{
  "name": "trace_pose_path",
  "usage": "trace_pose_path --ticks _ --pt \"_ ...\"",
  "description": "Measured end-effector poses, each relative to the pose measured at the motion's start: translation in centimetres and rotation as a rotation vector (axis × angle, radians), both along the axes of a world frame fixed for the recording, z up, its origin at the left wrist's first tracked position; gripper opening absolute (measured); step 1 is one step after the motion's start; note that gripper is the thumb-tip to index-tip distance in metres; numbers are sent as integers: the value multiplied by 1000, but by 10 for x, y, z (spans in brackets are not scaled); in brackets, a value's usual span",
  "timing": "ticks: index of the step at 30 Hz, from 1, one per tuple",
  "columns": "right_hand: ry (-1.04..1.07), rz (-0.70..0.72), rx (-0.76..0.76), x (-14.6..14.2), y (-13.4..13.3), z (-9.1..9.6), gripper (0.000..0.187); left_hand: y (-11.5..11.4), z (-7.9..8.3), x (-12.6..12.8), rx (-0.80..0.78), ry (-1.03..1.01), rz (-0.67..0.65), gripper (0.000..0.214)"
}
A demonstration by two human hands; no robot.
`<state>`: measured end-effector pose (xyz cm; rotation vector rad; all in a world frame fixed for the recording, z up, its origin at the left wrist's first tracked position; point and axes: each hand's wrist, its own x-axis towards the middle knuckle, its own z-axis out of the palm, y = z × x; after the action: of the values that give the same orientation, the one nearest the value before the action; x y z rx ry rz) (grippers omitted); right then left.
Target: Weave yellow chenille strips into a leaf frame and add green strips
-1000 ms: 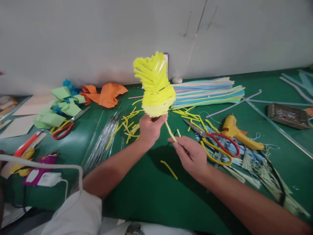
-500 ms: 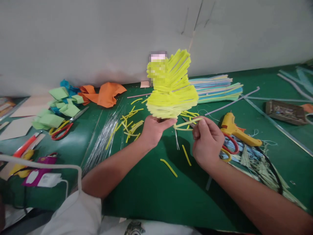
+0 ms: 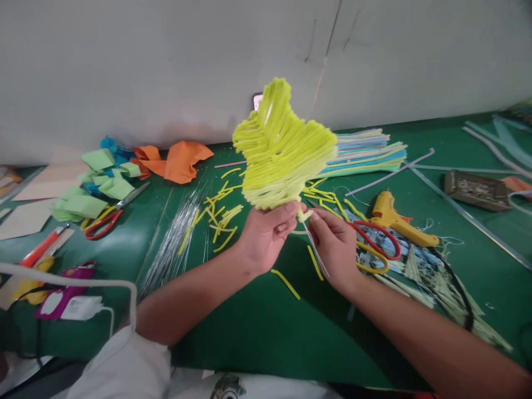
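My left hand (image 3: pixel 268 235) is closed round the base of a leaf-shaped piece (image 3: pixel 286 152) made of yellow pipe cleaners, held upright above the table. Its colour fades to pale yellow near the bottom. Thin metal wires (image 3: pixel 315 246) stick out below it as a stem. Just right of the left hand, my right hand (image 3: pixel 334 241) pinches the end of a pale yellow pipe cleaner (image 3: pixel 305 215), which curls round the top of the wires. The right fingertips are close against the wires, and the hand covers part of them.
Cut yellow pipe-cleaner bits (image 3: pixel 224 221) and loose wires (image 3: pixel 177 238) lie to the left. Red-and-yellow scissors (image 3: pixel 393 244) and a yellow glue gun (image 3: pixel 401 219) sit to the right. Behind lies a bundle of pastel pipe cleaners (image 3: pixel 369 149); more scissors (image 3: pixel 103 224) rest at far left.
My right hand has moved left, close to my left hand. The stretched pale pipe cleaner is now curled in at the stem. The yellow leaf shape has turned and tilted to the left.
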<state>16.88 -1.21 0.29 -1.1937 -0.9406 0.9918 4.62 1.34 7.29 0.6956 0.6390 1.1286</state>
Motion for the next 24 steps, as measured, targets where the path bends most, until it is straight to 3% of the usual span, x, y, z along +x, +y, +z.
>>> trace_pose_path --ticks 4,9,12,15,19,24 --pt "-229 104 40 -2 -4 6 26 -1 4 -2 27 83 151 30" --pt "-573 273 257 -8 -11 10 25 -1 6 -3 66 118 376 32" --pt "-789 294 452 -12 -16 6 23 2 -1 -3 125 147 474 28" --pt "-923 307 550 -14 -19 3 25 8 -15 -2 265 222 586 25" --pt "-987 287 590 -16 -22 2 25 14 -30 -4 509 400 615 21" --pt "-978 259 590 -17 -24 4 24 19 -30 -10 663 625 605 21"
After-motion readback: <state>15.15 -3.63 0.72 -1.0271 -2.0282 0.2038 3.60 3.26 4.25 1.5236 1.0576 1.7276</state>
